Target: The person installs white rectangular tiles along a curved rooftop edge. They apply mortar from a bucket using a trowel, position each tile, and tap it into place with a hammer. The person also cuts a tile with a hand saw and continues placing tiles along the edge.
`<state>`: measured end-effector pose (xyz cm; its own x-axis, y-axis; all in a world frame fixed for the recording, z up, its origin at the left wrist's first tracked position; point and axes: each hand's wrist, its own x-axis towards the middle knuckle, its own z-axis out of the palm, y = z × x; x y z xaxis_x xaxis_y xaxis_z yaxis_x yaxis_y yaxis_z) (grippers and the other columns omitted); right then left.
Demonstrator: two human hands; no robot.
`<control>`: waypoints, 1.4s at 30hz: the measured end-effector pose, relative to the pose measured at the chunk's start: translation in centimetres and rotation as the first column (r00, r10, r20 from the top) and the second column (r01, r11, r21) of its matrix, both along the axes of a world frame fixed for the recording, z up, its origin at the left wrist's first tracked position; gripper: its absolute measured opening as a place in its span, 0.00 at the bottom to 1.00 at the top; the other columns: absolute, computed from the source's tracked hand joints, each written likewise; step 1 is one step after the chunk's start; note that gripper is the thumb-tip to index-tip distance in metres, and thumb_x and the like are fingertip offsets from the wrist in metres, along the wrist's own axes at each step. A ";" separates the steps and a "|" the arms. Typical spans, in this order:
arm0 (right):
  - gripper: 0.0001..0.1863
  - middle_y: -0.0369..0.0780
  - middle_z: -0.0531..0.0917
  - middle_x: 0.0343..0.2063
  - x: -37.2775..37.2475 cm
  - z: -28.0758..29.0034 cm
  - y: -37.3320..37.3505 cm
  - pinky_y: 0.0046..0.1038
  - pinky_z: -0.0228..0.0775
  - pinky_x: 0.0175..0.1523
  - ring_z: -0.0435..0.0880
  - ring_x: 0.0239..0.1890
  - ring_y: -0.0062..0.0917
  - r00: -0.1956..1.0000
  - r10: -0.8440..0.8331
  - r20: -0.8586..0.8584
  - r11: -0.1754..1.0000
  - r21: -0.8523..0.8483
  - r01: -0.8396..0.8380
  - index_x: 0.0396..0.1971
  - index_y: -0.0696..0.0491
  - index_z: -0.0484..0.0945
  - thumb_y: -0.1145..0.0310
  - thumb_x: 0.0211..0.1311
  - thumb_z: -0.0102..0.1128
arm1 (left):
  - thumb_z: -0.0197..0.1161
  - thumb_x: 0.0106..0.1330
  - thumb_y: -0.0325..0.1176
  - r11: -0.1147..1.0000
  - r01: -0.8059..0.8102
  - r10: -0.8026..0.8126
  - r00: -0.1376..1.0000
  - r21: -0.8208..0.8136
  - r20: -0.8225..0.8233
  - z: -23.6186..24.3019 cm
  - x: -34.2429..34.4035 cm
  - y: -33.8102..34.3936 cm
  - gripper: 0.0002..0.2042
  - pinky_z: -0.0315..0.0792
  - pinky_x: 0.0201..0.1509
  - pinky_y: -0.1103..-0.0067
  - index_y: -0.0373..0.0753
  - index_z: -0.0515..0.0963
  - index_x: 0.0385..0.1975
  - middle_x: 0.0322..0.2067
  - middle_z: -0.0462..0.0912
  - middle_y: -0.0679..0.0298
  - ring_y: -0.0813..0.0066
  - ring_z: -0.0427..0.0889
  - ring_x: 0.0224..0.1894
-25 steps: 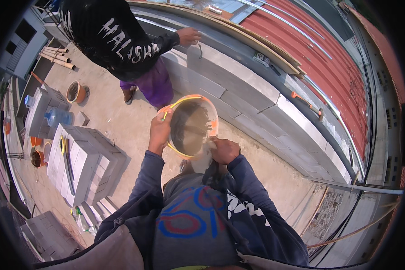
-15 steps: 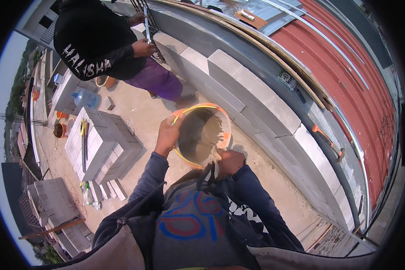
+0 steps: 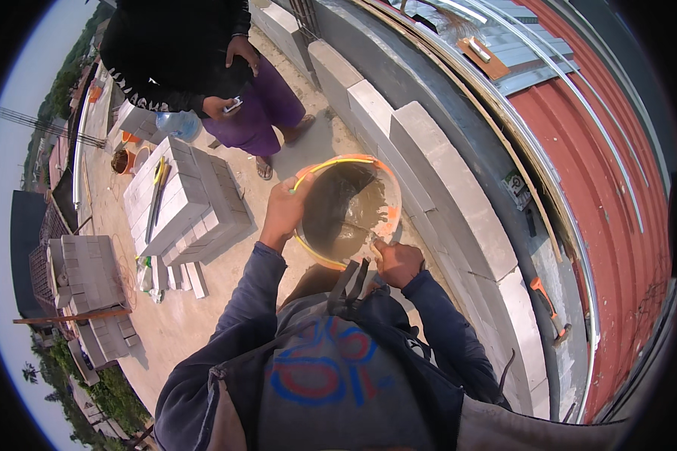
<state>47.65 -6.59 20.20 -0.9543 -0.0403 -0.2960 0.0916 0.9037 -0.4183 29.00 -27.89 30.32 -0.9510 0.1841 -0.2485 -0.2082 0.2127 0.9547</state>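
An orange bucket (image 3: pixel 393 192) with a yellow handle along its rim is in front of me, tilted so its mouth faces me. Wet grey mortar (image 3: pixel 338 225) coats its inside. My left hand (image 3: pixel 284 210) is closed over the left rim and the yellow handle. At the bucket's lower right edge my right hand (image 3: pixel 400 263) is closed round the grip of a tool that looks like a trowel. Its working end reaches into the mortar and is mostly hidden.
Beyond the bucket stands a person (image 3: pixel 180 68) holding a small device. A low wall of pale blocks (image 3: pixel 459 195) curves along my right, a hammer (image 3: pixel 551 310) on the ledge beyond. Left, a block stack (image 3: pixel 180 199) carries a yellow-handled saw (image 3: pixel 156 195). Red roofing (image 3: pixel 564 143) lies past the wall.
My view has turned, and the bucket sits slightly higher and further right in it. The other person has turned toward me, with hands lowered from the wall's rods. Both my hands keep their holds.
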 end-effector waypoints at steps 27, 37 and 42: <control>0.27 0.43 0.85 0.36 -24.6 1.5 -11.0 0.42 0.81 0.34 0.89 0.30 0.39 0.946 -0.306 -0.108 0.945 0.088 0.316 0.62 0.39 0.80 0.57 0.61 0.67 | 0.65 0.75 0.51 0.928 0.322 -0.332 0.943 -0.185 -0.020 -1.7 -31.0 -8.7 0.25 0.66 0.29 0.74 0.31 0.80 0.30 0.18 0.71 0.67 0.81 0.67 0.23; 0.24 0.42 0.84 0.35 -31.0 -0.9 -7.8 0.39 0.81 0.32 0.88 0.28 0.38 0.978 -0.192 -0.082 0.971 0.125 0.201 0.61 0.39 0.80 0.59 0.64 0.65 | 0.65 0.77 0.49 0.938 0.244 -0.247 0.969 -0.247 0.018 -3.5 -35.7 -6.1 0.22 0.63 0.25 0.79 0.34 0.80 0.28 0.18 0.71 0.75 0.87 0.67 0.22; 0.25 0.42 0.84 0.35 -33.2 -1.0 -3.9 0.41 0.81 0.35 0.89 0.30 0.39 0.995 -0.097 -0.009 0.991 0.096 0.098 0.63 0.38 0.80 0.60 0.64 0.64 | 0.66 0.77 0.47 0.972 0.187 -0.174 0.979 -0.139 0.101 -4.6 -38.2 -4.2 0.19 0.65 0.27 0.83 0.35 0.85 0.34 0.22 0.77 0.75 0.89 0.70 0.23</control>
<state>14.41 -10.53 19.15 -0.9536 0.0816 -0.2897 0.1797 0.9266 -0.3303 -9.24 -32.13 25.76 -0.8785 0.3061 -0.3667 -0.2349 0.3916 0.8896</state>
